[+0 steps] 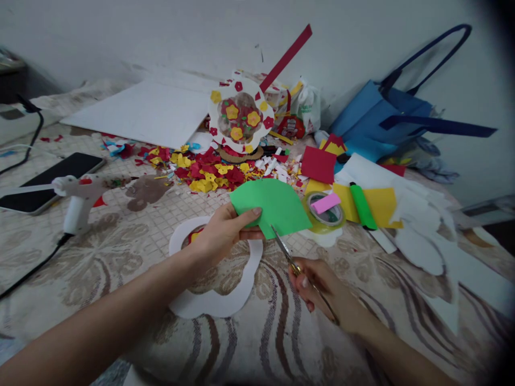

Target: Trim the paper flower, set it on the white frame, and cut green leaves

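My left hand (pixel 235 225) pinches a sheet of green paper (pixel 273 203) by its left side, thumb on top and fingers beneath. In my right hand (pixel 317 284) is a pair of scissors (pixel 287 252), whose blade tips meet the lower edge of the green paper. Whether the blades are parted is hard to make out. Under my left hand lies a white scalloped paper ring (pixel 215 305) on the patterned cloth. A bit of red and yellow (pixel 194 237) shows inside the ring, partly covered by my wrist.
A glue gun (pixel 78 201) and a dark phone (pixel 52 179) lie at left. Paper scraps (pixel 209 174) heap before a flower-decorated white ring (pixel 241 115). On the right are a tape roll (pixel 325 208), a green marker (pixel 363 206), white paper offcuts (pixel 426 246) and a blue bag (pixel 370 118).
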Motion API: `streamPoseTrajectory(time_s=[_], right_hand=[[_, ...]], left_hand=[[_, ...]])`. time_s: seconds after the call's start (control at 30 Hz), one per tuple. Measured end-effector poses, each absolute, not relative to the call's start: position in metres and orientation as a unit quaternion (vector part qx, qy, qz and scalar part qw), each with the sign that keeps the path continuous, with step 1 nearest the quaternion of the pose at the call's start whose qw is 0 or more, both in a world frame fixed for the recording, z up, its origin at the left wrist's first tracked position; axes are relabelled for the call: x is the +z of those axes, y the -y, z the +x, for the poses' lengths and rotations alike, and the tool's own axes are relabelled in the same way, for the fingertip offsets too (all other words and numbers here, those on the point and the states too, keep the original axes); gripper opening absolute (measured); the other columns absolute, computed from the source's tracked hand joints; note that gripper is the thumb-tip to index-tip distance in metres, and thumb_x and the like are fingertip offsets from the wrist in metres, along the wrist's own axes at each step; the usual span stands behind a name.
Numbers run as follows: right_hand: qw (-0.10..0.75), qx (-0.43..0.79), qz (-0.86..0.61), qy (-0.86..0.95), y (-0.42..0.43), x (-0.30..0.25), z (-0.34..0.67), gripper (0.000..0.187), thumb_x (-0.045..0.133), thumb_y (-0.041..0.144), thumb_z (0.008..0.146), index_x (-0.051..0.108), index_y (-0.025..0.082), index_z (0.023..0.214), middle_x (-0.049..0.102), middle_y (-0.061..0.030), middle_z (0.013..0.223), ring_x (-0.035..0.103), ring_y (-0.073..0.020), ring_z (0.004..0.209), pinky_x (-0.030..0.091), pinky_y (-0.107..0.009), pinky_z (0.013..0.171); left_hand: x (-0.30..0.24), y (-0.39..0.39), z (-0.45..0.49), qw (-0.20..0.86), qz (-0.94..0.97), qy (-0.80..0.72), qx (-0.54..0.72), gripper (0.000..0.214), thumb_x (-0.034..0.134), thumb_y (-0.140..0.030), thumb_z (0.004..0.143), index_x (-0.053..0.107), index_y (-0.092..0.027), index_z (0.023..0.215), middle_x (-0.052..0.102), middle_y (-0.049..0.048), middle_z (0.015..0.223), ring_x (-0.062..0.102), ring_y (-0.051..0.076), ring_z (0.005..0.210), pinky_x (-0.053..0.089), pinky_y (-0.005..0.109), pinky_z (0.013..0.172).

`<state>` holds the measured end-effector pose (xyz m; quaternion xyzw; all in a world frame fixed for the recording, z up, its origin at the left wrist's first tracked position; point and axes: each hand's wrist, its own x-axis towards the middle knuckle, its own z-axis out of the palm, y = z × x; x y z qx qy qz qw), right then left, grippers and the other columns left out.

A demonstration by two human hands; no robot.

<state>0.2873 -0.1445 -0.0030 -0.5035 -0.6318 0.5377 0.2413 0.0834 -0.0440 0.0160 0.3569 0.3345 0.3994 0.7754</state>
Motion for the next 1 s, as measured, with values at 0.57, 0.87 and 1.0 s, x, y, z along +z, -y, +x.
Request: streamPoseTrajectory(time_s=[0.57,0.87,1.0], right_hand=[[0.237,0.511,-0.513,0.648,0.142,-0.007,0.286,0.055,0.032,0.070,0.087,0.038,0.019,0.067,0.033,0.0054,0.054,0.032,-0.0081,0.045,0.022,-0.022,0.042],[0.221,0.494,-0.529,0.654,0.142,-0.002,0.285,0.052,0.035,0.067,0.088,0.037,0.020,0.067,0.031,0.0046,0.057,0.032,-0.0090,0.048,0.025,-0.022,0.042],[0.217,0.492,-0.533,0.653,0.141,-0.004,0.286,0.052,0.036,0.068,0.087,0.038,0.020,0.066,0.030,0.0049,0.055,0.030,-0.0091,0.047,0.024,-0.021,0.041]], left_hand=[[0.016,0.046,0.083,0.771,0.368,-0.330,0.401,0.031,0.069,-0.027,0.076,0.065,-0.014,0.104,0.073,0.0097,0.095,0.070,0.020,0.080,0.056,0.030,0.071],[0.016,0.047,0.084,0.769,0.371,-0.332,0.401,0.027,0.070,-0.027,0.074,0.068,-0.013,0.097,0.073,0.0097,0.096,0.070,0.020,0.078,0.056,0.032,0.073],[0.017,0.047,0.084,0.771,0.367,-0.329,0.403,0.025,0.070,-0.026,0.075,0.067,-0.014,0.097,0.073,0.0085,0.096,0.070,0.020,0.079,0.056,0.032,0.074]])
